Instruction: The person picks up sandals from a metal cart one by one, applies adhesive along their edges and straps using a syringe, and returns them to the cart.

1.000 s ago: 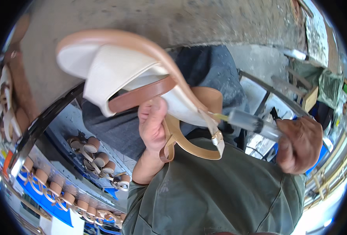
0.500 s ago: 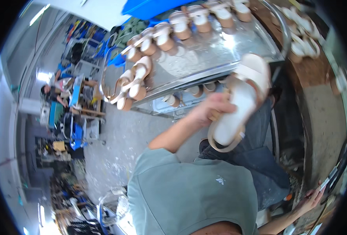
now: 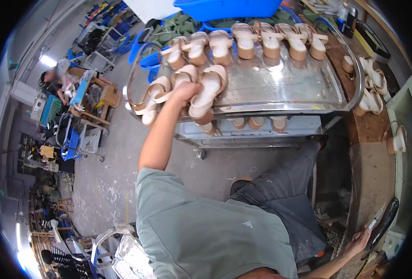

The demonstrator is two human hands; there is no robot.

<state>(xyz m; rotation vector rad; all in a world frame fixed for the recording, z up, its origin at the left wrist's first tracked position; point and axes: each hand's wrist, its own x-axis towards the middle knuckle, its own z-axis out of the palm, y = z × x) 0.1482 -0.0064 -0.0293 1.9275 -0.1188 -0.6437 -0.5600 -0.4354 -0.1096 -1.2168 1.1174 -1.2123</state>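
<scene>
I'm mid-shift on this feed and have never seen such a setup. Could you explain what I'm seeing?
There is no machine here: a person works with bare hands. The view comes from a fisheye camera on their head, looking down, so straight edges bend.

The left hand holds a pale sandal at the near edge of a metal cart. On the cart's top stands a row of heeled sandals; more sit on its lower shelf. Off to the right, the right hand holds a slim syringe.

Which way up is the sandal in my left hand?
Sole down: the sandal in your left hand shows its pale footbed facing up, with the block heel underneath.
</scene>
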